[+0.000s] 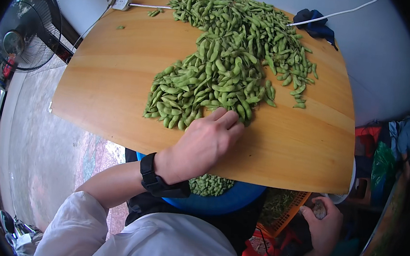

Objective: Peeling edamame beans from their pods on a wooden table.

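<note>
A large heap of green edamame pods (220, 66) covers the middle and back of the wooden table (121, 81). At its near edge, my left hand (209, 138) reaches in with curled fingers closed on pods; the fingertips are hidden. Down to the right, below the table edge, my right hand (325, 226) is bent round a small brownish thing (319, 209) that I cannot make out. It is beside an orange plastic crate (295, 214) of green plant scraps. Under the near edge of the table, a blue basin (243, 194) holds shelled green beans (211, 185).
A white power strip (122, 3) lies at the back left, its cable running behind the pods. Dark cloth (315, 25) sits at the back right. A black fan (26, 29) stands off to the left. Right of the table are a green bag (383, 163) and a white tub (345, 194).
</note>
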Available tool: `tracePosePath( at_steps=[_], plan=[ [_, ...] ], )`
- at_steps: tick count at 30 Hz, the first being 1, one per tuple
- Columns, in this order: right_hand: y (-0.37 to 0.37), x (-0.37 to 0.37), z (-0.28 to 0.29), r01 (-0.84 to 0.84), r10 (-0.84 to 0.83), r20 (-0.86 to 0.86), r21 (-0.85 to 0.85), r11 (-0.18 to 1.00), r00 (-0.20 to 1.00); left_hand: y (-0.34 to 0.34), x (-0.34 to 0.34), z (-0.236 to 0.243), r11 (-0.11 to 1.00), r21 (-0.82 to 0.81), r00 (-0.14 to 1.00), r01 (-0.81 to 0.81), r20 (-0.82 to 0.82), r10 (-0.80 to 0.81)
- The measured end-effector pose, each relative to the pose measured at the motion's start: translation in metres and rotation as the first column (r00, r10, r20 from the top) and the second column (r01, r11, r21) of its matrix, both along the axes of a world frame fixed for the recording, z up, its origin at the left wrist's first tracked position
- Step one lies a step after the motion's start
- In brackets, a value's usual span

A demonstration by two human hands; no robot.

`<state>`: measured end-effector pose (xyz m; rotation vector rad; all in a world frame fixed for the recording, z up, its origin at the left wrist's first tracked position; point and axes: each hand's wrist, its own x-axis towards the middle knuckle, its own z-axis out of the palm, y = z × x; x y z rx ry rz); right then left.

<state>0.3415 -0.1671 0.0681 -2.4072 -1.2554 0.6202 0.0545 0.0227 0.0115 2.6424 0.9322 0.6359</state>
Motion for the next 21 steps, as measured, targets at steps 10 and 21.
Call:
tracePosePath(
  at_steps=[10,21],
  plan=[
    [0.074,-0.064,-0.029,-0.339,0.401,-0.161,0.313,0.887,0.902,-0.022,0.000,-0.009,0.998,-0.027,0.968,0.064,0.245,-0.055],
    [0.123,-0.080,-0.045,-0.274,0.357,-0.381,0.255,0.927,0.853,-0.021,0.000,-0.012,0.997,-0.031,0.970,0.064,0.237,-0.055]
  ],
)
